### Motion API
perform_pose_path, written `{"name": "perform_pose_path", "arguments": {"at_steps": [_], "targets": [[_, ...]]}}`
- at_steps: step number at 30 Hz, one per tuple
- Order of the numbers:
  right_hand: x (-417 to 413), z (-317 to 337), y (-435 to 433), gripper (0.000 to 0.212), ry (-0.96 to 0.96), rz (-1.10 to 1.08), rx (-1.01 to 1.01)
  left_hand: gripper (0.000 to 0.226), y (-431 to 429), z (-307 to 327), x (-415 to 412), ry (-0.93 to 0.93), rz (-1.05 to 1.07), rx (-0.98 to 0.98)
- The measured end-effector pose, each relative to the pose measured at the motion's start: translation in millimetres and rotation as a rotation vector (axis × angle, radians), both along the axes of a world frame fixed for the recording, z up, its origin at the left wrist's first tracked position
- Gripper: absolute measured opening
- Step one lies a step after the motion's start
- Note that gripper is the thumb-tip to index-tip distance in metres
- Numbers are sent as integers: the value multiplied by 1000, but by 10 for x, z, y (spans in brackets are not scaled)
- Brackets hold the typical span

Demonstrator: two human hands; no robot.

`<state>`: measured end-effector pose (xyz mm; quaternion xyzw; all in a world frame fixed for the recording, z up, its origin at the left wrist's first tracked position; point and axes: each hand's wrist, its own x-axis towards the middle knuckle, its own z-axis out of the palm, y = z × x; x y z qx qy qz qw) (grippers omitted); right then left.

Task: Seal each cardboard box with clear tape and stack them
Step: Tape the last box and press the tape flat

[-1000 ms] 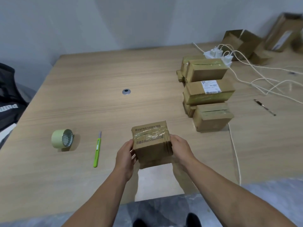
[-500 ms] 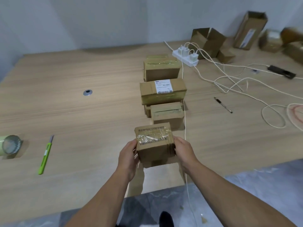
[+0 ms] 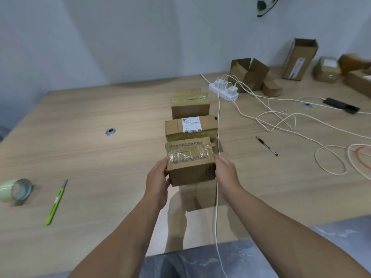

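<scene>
I hold a small taped cardboard box (image 3: 189, 162) up off the table between both hands. My left hand (image 3: 157, 180) grips its left side and my right hand (image 3: 225, 171) grips its right side. Clear tape crosses the box's printed top. Right behind it a box with a white label (image 3: 190, 126) sits in a row, and a further taped box (image 3: 189, 106) stands behind that. The held box hides whatever lies directly under and behind it. A roll of tape (image 3: 16, 190) lies at the table's left edge.
A green utility knife (image 3: 56, 203) lies left of my arms. White cables (image 3: 281, 119) and a power strip (image 3: 222, 91) spread over the right side, with a pen (image 3: 267, 146). Open and loose boxes (image 3: 249, 74) stand at the back right. The wooden table (image 3: 80, 157) has a metal grommet (image 3: 110, 132).
My view has swung right and closer to the row of boxes. Both hands have carried the taped box forward and up, so it now covers the nearest box in the row.
</scene>
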<state>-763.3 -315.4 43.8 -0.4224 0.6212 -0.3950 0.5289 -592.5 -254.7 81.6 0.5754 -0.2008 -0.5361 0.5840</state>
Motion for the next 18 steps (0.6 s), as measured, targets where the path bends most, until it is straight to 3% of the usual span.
{"name": "perform_pose_path", "arguments": {"at_steps": [10, 14, 18], "targets": [[-40, 110, -302, 27, -41, -50, -11, 33, -387, 83, -57, -39, -45, -47], [-17, 50, -469, 40, -26, -57, -4, 33, -615, -13, -12, -42, -58, -39], [15, 37, -686, 39, -39, -70, 14, 31, -850, -153, 35, -22, -78, -20]]}}
